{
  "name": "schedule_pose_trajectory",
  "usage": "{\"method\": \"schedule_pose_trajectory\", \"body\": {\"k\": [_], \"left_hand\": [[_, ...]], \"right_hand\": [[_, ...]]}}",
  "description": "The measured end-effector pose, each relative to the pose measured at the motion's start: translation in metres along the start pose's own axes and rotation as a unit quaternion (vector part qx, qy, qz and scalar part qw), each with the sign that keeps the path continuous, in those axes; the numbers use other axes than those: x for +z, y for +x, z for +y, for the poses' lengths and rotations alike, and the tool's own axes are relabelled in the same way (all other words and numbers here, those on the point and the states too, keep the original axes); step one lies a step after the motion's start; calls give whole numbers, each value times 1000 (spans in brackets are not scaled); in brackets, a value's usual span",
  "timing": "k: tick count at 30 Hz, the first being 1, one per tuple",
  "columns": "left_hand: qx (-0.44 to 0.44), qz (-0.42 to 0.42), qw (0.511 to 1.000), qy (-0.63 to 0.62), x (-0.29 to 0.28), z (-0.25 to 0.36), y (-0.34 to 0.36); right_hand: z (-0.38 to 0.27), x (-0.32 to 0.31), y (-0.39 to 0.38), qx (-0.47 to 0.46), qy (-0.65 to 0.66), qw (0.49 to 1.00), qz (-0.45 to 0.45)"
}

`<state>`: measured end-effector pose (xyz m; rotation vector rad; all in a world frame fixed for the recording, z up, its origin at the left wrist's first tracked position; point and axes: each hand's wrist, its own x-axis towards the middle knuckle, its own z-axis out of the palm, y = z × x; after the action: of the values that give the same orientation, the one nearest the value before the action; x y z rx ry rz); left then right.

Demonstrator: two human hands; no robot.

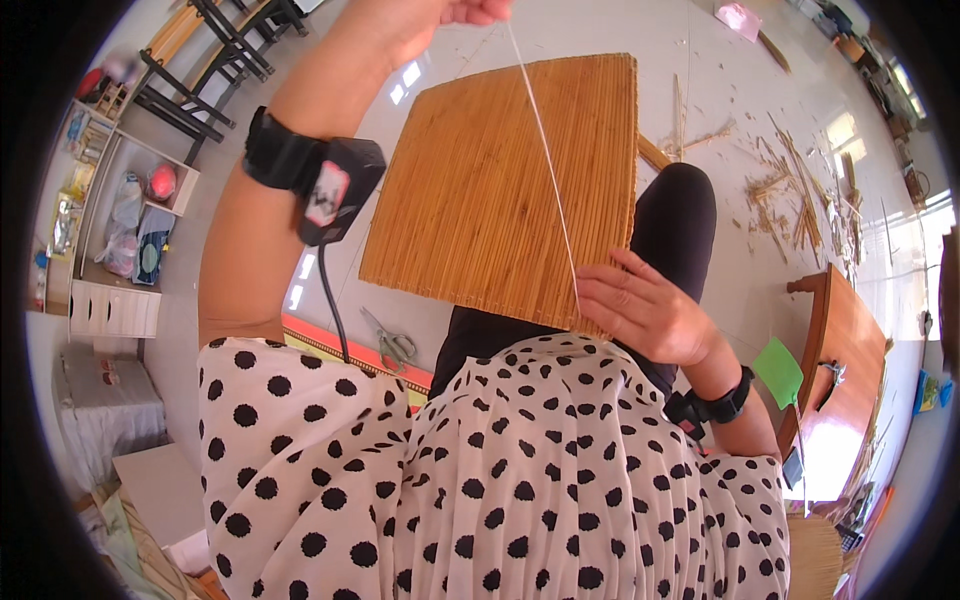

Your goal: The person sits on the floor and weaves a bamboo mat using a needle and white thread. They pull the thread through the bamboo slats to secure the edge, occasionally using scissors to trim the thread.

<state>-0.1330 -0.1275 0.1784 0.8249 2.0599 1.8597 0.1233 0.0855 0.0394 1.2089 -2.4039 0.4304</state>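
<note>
A square panel of narrow brown bamboo strips [500,185] rests tilted over my lap, its far edge away from me. My left hand [425,22] is raised beyond that far edge, partly cut off by the top of the view. Its fingers are closed on a thin white thread [545,150], pulled taut down across the panel. The thread meets the panel near its lower right corner, beside my right hand [645,305]. There my right hand holds the corner, fingers lying over the face; its thumb cannot be made out.
Scissors [390,343] lie on the floor left of my lap. Loose bamboo strips [800,190] are scattered at the far right. A wooden stool or bench [840,345] stands to the right, shelves [95,230] to the left, and black-legged benches [210,75] at the far left.
</note>
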Motion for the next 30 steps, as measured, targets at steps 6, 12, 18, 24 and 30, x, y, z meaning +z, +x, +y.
{"method": "schedule_pose_trajectory", "body": {"k": [6, 12, 18, 24, 30], "left_hand": [[269, -88, 812, 511, 36, -59, -35], [224, -274, 891, 283, 98, -46, -115], [-2, -235, 955, 183, 99, -32, -107], [-151, -232, 956, 96, 78, -9, -107], [-130, -263, 946, 136, 67, 0, -103]], "right_hand": [[12, -14, -12, 47, 18, 999, 21], [32, -30, -6, 50, 47, 996, 61], [58, -36, 19, -7, 87, 988, 129], [66, -49, 36, 34, 130, 987, 93], [77, -47, 43, -20, 111, 989, 99]]}}
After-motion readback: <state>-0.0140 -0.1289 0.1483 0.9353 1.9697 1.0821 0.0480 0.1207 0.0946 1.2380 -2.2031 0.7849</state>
